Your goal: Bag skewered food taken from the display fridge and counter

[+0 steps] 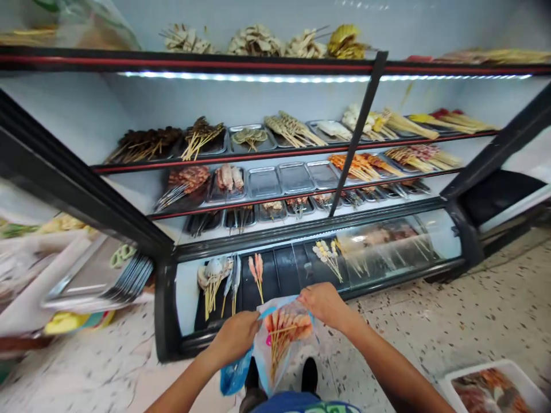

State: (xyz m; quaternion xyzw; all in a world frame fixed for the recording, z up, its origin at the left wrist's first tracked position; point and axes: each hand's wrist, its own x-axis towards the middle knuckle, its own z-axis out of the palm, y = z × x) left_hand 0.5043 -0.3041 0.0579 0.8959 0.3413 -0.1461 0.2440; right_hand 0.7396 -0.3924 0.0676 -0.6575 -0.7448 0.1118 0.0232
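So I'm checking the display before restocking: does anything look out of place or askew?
Three metal trays in the middle shelf row sit bare between stocked ones. Nothing looks spilled or broken. Both hands, left hand and right hand, hold a clear bag of skewers in front of the case.

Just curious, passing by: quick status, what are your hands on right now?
Left hand and right hand both gripping clear plastic bag of skewers. Bag held above display fridge, its bottom level. Nothing between bag and fridge.
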